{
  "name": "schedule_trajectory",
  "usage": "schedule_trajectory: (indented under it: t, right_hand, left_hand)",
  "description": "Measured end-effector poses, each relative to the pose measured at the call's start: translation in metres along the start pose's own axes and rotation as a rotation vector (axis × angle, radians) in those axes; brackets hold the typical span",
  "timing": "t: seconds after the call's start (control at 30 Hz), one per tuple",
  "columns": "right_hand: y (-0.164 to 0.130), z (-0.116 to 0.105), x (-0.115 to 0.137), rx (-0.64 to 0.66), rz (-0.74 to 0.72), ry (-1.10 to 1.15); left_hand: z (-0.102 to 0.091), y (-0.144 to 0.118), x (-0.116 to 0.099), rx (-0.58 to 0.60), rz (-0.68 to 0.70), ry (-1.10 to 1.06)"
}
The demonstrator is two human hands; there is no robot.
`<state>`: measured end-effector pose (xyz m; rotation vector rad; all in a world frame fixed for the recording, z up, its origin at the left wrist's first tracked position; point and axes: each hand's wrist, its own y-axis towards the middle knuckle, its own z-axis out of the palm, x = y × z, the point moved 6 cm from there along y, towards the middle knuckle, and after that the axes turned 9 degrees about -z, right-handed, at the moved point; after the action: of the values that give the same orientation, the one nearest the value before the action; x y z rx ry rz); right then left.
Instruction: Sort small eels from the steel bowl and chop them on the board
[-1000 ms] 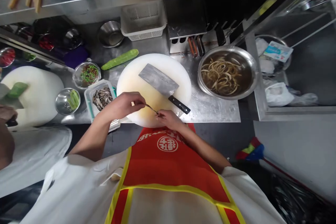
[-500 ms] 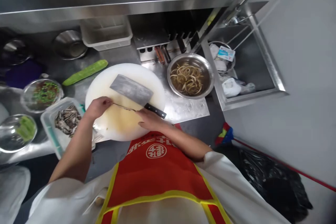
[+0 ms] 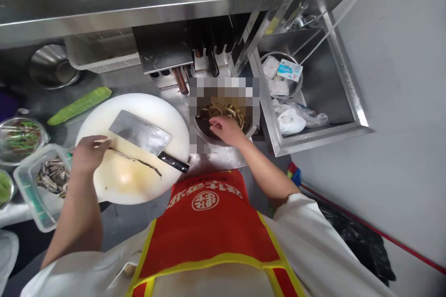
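My left hand rests at the left of the round white cutting board, thumb and fingers at the end of a thin dark strip. That strip lies slightly curved across the board, its other end free. Above it lies a cleaver, its black handle toward the lower right. My right hand is over the near side of a metal bowl, fingers parted and slightly bent, nothing visible in them. Long curled brownish strips sit in the bowl, whose surroundings are pixelated.
Left of the board stands a clear plastic tub of dark grey strips. A peeled green gourd or cucumber lies behind the board. Knives stand in a metal rack. A sink holds packages at right; a steel shelf overhangs the back.
My right hand has left the strip and moved right to the bowl. My left hand stays at the strip's end. The view has shifted to the right.
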<state>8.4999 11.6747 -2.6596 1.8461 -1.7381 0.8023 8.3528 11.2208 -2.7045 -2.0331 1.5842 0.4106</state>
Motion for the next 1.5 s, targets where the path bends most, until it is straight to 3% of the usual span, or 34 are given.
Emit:
schedule_trajectory:
  t: [0.1, 0.23, 0.37, 0.47, 0.57, 0.73, 0.93, 1.1, 1.3, 1.43, 1.5]
  right_hand:
    - [0.030, -0.022, -0.038, 0.002, 0.011, -0.231]
    - [0.068, -0.022, -0.058, 0.051, -0.029, -0.413]
    - [0.100, -0.010, -0.075, 0.216, -0.006, -0.399]
    - [0.119, 0.002, -0.094, 0.394, 0.032, -0.251]
    - [0.133, 0.012, -0.108, 0.496, 0.044, -0.082]
    - [0.142, 0.027, -0.112, 0.547, 0.090, 0.269]
    - [0.133, 0.053, -0.111, 0.570, 0.264, 0.680]
    - [0.121, 0.066, -0.108, 0.622, 0.406, 0.847]
    - [0.108, 0.069, -0.097, 0.682, 0.440, 1.010]
    - [0.100, 0.067, -0.087, 0.777, 0.402, 1.071]
    - [0.098, 0.064, -0.085, 0.783, 0.389, 1.044]
  left_hand:
    - [0.011, -0.032, -0.060, -0.093, 0.134, -0.130]
    - [0.053, -0.076, -0.143, 0.048, 0.323, -0.268]
    - [0.090, -0.112, -0.209, 0.170, 0.485, -0.301]
    - [0.111, -0.123, -0.237, 0.233, 0.501, -0.314]
    - [0.127, -0.119, -0.243, 0.236, 0.376, -0.362]
    - [0.146, -0.109, -0.222, 0.175, 0.028, -0.571]
    - [0.155, -0.112, -0.210, 0.185, -0.090, -0.660]
    - [0.155, -0.116, -0.209, 0.188, -0.114, -0.745]
    - [0.156, -0.119, -0.211, 0.209, -0.080, -0.760]
    - [0.152, -0.121, -0.221, 0.237, 0.051, -0.589]
    - [0.148, -0.124, -0.235, 0.254, 0.217, -0.363]
